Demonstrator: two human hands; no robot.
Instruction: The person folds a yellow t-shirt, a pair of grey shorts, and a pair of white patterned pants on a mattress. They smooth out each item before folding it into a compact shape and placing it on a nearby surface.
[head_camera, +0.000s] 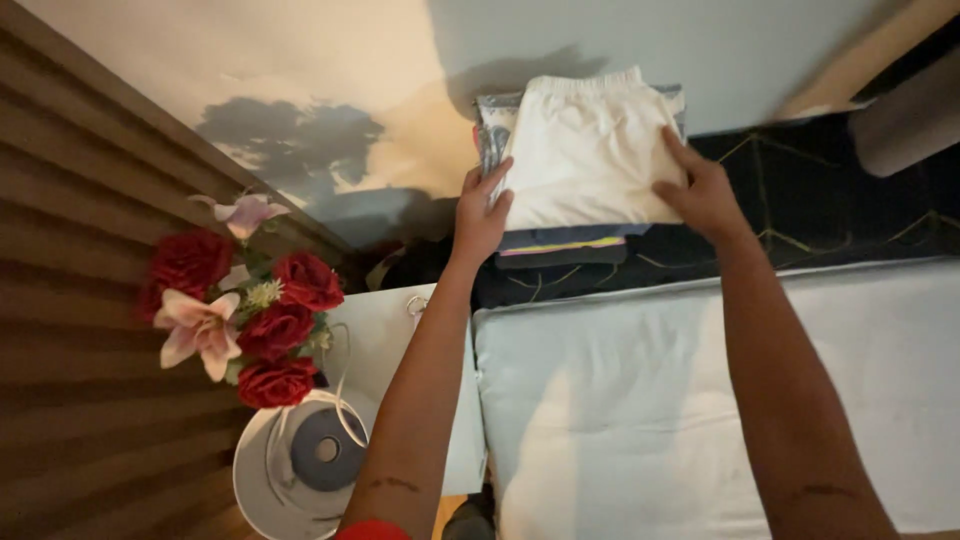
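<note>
Clearance about the stack of folded clothes (585, 160). At 9 o'clock the left hand (480, 215) grips its edge; at 3 o'clock the right hand (705, 195) lies on its top. At 12 o'clock the wall (700, 45) closes the way. At 6 o'clock the white mattress (640, 400) lies bare between the forearms, giving open passage. At 8 o'clock, the flower bouquet (240, 310) and round white appliance (300, 460) crowd the bedside table (385, 330).

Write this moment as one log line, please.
left hand: grips stack's left edge | right hand: flat on white folded garment | stack of folded clothes: on dark surface beside bed
</note>
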